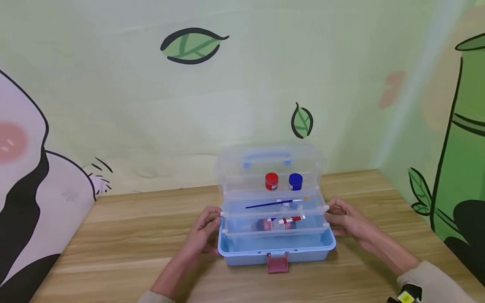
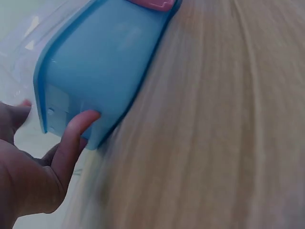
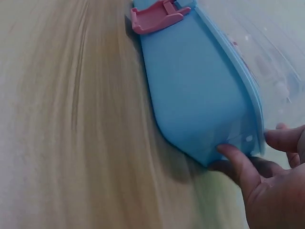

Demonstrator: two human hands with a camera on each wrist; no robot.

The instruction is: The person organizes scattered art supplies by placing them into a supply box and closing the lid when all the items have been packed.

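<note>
A light-blue toolbox [image 1: 276, 248] with folding clear trays [image 1: 242, 225] stands on the wooden table, its clear lid [image 1: 265, 153] raised behind. The top tray holds a red paint jar [image 1: 271, 181] and a blue paint jar [image 1: 295, 182]. A blue paintbrush [image 1: 270, 204] and a red paint tube [image 1: 291, 219] lie lower down. My left hand [image 1: 202, 229] touches the left end, with spread fingers [image 2: 83, 121] against the outer wall. Opposite it, my right hand [image 1: 350, 223] touches the right end, its fingers [image 3: 238, 164] likewise spread on the wall.
A dark-pink latch [image 1: 278, 264] hangs at the toolbox's front. The wooden table [image 1: 151, 235] extends on both sides. A printed wall [image 1: 246, 84] with leaf drawings rises behind.
</note>
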